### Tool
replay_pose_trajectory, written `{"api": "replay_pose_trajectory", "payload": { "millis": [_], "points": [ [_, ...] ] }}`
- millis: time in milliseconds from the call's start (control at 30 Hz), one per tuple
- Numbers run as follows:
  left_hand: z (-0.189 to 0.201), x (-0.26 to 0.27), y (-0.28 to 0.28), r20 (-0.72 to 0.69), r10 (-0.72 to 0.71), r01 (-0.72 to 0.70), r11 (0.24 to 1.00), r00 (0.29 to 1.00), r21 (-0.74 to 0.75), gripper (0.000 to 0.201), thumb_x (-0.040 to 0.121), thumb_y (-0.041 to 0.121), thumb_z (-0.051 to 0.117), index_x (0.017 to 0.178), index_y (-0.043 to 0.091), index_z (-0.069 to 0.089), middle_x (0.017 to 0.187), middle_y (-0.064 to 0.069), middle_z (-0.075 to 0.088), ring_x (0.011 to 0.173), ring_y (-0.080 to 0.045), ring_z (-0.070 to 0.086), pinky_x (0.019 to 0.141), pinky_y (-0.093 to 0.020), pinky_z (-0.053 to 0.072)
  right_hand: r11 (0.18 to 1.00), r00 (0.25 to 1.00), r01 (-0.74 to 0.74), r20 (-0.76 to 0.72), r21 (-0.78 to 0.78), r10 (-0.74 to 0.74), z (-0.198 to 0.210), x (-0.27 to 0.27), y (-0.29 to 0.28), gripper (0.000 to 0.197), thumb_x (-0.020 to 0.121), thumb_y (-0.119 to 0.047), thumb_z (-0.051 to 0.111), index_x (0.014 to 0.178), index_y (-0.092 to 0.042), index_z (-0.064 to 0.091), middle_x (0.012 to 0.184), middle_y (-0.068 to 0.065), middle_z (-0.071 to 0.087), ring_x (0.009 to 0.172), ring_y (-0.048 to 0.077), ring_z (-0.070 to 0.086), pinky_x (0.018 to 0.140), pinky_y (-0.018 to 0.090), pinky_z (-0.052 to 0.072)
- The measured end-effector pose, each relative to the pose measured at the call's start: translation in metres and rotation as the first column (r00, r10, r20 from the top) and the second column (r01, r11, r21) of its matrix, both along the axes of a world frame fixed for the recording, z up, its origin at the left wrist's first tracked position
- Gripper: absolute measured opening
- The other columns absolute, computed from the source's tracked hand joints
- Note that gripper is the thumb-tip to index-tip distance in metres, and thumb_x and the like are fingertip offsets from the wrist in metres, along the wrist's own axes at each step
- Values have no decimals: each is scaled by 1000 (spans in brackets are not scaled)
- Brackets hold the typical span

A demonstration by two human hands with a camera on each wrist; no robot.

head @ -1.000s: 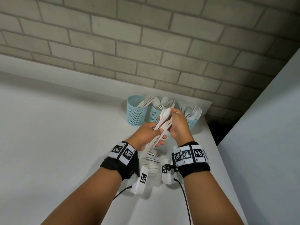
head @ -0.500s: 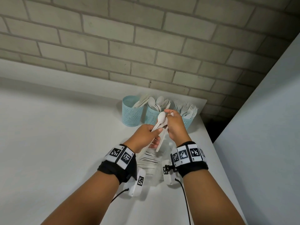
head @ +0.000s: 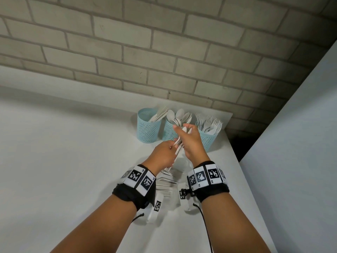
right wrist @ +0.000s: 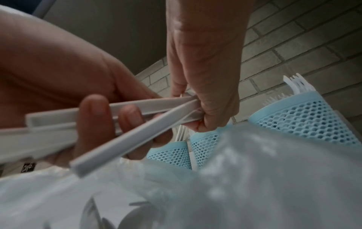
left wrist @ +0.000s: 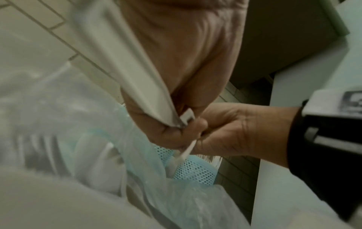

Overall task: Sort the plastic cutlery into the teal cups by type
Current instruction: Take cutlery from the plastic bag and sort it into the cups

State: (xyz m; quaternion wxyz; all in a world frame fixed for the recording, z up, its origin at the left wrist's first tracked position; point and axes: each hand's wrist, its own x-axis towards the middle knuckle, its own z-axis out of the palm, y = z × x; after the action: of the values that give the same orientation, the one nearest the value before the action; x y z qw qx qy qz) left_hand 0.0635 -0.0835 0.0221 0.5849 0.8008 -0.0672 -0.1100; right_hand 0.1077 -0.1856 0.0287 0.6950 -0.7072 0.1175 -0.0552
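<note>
Pile [head: 168,179]: loose white cutlery on the table [head: 54,161], low centre, between the wrists, partly under clear plastic.
Left hand [head: 163,155]: centre frame, fingers curled round the handle ends of a white bundle [head: 178,145].
Right hand [head: 190,141]: just right, fingers clamped on the bundle's upper part, right before the middle cup.
Cups [head: 148,127]: three teal, in a row beyond the hands; left one flat handles, middle spoons [head: 177,116], right forks [head: 209,123].
Wall [head: 164,42]: brick, top.

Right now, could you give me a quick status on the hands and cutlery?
Both hands, left hand and right hand, grip a white cutlery bundle. Three teal cups part filled. Plastic bag underneath.
</note>
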Motion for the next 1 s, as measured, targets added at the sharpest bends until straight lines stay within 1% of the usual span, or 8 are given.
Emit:
{"api": "replay_pose_trajectory", "payload": {
  "millis": [133,233,400,533,767,867,967,1000],
  "points": [
    [-1,-1,-1,2,-20,20,1000,1000,7,26,101,26,31,97,13,53,63,-3,47,53,-19,50,57,-25,45,999,1000,-4,22,34,4,0,1,-1,23,94,-1,46,115,-11,47,75,6,53,61,14,52,63,28,49],
    [1,-2,1,-45,40,-42,998,998,-38,31,102,25,32,77,11,46,64,-1,41,55,-12,43,50,-21,41,996,999,30,27,82,-32,2,7,-3,32,90,11,29,102,-12,48,73,7,50,59,16,52,63,30,49],
    [5,0,10,-160,108,-137,973,981,-188,20,101,22,35,102,15,54,68,1,34,60,-10,33,56,-20,36,981,966,173,181,84,-186,27,22,-14,38,89,12,23,89,-19,45,72,4,48,57,15,51,59,27,53],
    [10,5,16,-114,154,-180,946,982,-270,18,101,14,35,99,11,52,67,-1,34,56,-10,30,52,-22,28,928,816,345,444,141,-370,61,39,-20,34,98,-1,24,85,-27,44,70,-1,47,55,12,47,53,24,46],
    [15,11,20,-62,245,-251,907,967,-337,11,99,12,37,102,9,47,84,-1,50,66,-8,48,58,-17,43,853,533,488,709,188,-462,76,75,-19,22,97,-7,28,95,-17,48,74,-2,44,58,10,43,63,27,46],
    [15,12,20,-59,249,-253,898,967,-360,12,100,13,36,105,9,47,89,-2,54,68,-8,51,61,-16,45,847,550,532,754,15,-358,52,90,-14,25,96,-16,32,104,-4,52,88,16,52,74,20,49,70,30,46],
    [16,11,22,-80,254,-265,877,964,-401,14,100,9,35,111,9,44,89,-2,56,70,-8,54,64,-17,46,833,715,462,684,-305,-146,22,98,-12,20,96,-8,40,101,5,55,98,22,56,86,24,52,75,17,38],
    [16,11,23,-89,254,-267,870,963,-414,15,100,7,35,112,9,44,88,-1,58,71,-9,56,66,-18,47,811,776,415,626,-412,-79,14,99,-12,20,97,-9,42,98,5,56,97,21,58,88,28,54,75,20,37]
  ]
}}
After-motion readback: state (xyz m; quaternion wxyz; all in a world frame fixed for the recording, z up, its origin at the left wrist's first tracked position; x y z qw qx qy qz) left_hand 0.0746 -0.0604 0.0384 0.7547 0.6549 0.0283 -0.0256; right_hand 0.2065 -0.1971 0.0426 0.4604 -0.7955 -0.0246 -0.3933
